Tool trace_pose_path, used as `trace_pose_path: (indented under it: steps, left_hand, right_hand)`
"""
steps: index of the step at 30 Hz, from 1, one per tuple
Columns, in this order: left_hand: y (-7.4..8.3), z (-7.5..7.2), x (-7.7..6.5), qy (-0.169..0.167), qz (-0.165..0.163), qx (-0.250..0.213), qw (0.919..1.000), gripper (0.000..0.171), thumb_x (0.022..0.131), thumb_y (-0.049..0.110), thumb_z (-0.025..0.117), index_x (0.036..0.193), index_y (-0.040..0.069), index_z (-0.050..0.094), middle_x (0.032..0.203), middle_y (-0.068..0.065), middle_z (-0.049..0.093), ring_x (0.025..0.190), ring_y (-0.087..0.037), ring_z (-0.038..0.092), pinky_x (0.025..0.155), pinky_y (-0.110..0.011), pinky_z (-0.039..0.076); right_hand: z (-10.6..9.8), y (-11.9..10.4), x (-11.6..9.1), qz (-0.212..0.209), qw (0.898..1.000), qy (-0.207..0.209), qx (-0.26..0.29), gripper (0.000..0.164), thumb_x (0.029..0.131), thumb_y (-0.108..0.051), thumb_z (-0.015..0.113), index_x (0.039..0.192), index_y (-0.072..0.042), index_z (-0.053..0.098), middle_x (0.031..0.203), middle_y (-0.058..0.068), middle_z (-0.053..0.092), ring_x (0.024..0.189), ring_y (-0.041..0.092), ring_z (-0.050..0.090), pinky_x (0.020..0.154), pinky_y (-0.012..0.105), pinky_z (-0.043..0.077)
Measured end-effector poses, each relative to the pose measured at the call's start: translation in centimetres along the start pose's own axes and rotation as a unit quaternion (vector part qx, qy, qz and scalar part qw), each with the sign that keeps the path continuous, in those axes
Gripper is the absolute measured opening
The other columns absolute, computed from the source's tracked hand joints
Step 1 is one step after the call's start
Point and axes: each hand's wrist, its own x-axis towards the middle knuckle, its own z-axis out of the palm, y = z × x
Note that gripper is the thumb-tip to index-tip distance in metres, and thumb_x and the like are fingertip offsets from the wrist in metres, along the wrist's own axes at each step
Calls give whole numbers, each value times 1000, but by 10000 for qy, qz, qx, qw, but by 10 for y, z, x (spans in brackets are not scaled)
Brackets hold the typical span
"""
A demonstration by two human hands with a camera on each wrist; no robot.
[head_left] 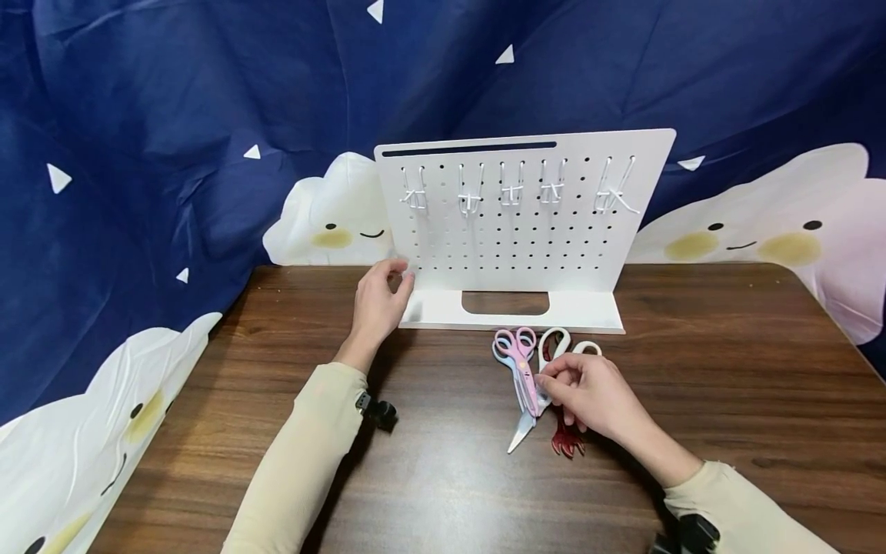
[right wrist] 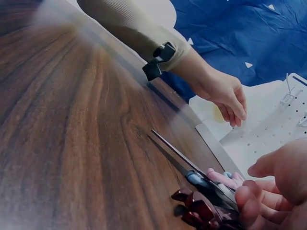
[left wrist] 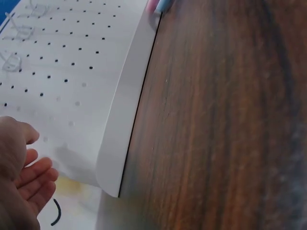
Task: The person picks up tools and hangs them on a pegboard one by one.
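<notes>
My right hand (head_left: 588, 391) is over a small pile of scissors, thumb and fingertips right at the pink scissors (head_left: 524, 368). In the right wrist view, a narrow gap shows between thumb and fingers. Pale blue scissors (head_left: 504, 350) lie under the pink pair. White-handled scissors (head_left: 554, 336) are partly hidden by the hand; a metal blade (head_left: 522, 433) points toward the near side. A glossy dark red pronged thing (head_left: 567, 440) pokes out below. My left hand (head_left: 381, 302), fingers loosely bent, is beside the lower left edge of a white pegboard (head_left: 512, 254).
Several white wire hooks (head_left: 512, 188) hang along the pegboard's upper part. Its base (head_left: 581, 314) has a cut-out slot and stands at the back of the brown wooden table (head_left: 443, 462). A blue curtain (head_left: 208, 115) with clouds hangs behind.
</notes>
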Motion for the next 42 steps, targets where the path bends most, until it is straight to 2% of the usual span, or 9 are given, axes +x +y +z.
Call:
trace_pose_path:
  steps: [4, 11, 18, 23, 27, 30, 36, 39, 42]
  left_hand:
    - [-3, 1, 6, 117, -258, -5, 9996, 29, 105, 23, 68, 125, 2, 74, 124, -16, 76, 118, -35, 70, 107, -47, 53]
    - [-8, 1, 16, 308, -700, -20, 9971, 29, 105, 26, 68, 121, 2, 71, 114, -15, 79, 108, -32, 73, 101, -47, 53]
    - [-14, 4, 23, 155, -710, -21, 9974, 29, 108, 24, 65, 126, 1, 68, 120, -17, 76, 115, -33, 71, 105, -47, 53]
    - [-17, 9, 28, -9, -770, -474, 9959, 29, 110, 21, 63, 126, -3, 68, 123, -21, 74, 115, -36, 70, 105, -47, 53]
    - [-20, 13, 31, 10, -907, -845, 9923, 27, 110, 18, 63, 123, -6, 69, 116, -23, 73, 107, -34, 67, 98, -44, 52]
    - [-23, 15, 33, 7, -890, -1113, 9898, 25, 110, 15, 63, 120, -7, 70, 112, -24, 72, 103, -32, 63, 93, -40, 50]
    - [-26, 17, 35, -255, -835, -1212, 9888, 24, 110, 15, 63, 119, -7, 70, 115, -25, 73, 103, -30, 63, 93, -39, 50]
    - [-28, 17, 35, -327, -861, -1198, 9885, 25, 110, 16, 63, 119, -6, 71, 115, -24, 73, 103, -30, 61, 92, -38, 49]
    - [-28, 17, 36, -374, -892, -1174, 9884, 25, 111, 16, 63, 119, -5, 72, 115, -23, 73, 102, -29, 61, 91, -37, 48]
  right_hand:
    - [3, 0, 1, 60, 10000, -27, -58, 15, 99, -14, 76, 104, 0, 74, 61, 4, 65, 40, 9, 55, 37, 32, 46]
    - [7, -2, 6, 279, 9990, -265, 229, 19, 101, -15, 74, 107, 2, 72, 57, 3, 62, 35, 9, 55, 36, 39, 49]
    - [10, -4, 12, 391, 9981, -429, 196, 22, 102, -18, 72, 107, 3, 74, 55, 0, 61, 33, 8, 53, 36, 39, 48]
    - [12, -7, 15, 551, 9970, -542, 62, 26, 102, -23, 72, 107, 3, 75, 54, 0, 61, 33, 7, 52, 35, 39, 48]
    - [14, -10, 16, 646, 9964, -552, -73, 29, 101, -26, 75, 108, 2, 76, 53, 1, 62, 33, 7, 53, 35, 40, 49]
    - [15, -13, 18, 641, 9961, -548, -242, 26, 100, -27, 77, 102, -2, 76, 52, 1, 61, 33, 8, 54, 36, 41, 50]
    - [17, -17, 23, 607, 9950, -587, -524, 21, 100, -24, 75, 95, -4, 76, 51, -1, 59, 32, 7, 53, 37, 40, 51]
    - [17, -16, 24, 640, 9951, -648, -397, 20, 101, -21, 72, 94, -2, 74, 52, -2, 60, 33, 6, 52, 36, 36, 49]
    - [17, -14, 23, 741, 9945, -734, 33, 20, 101, -17, 70, 92, 0, 74, 53, -2, 60, 33, 5, 51, 35, 30, 46]
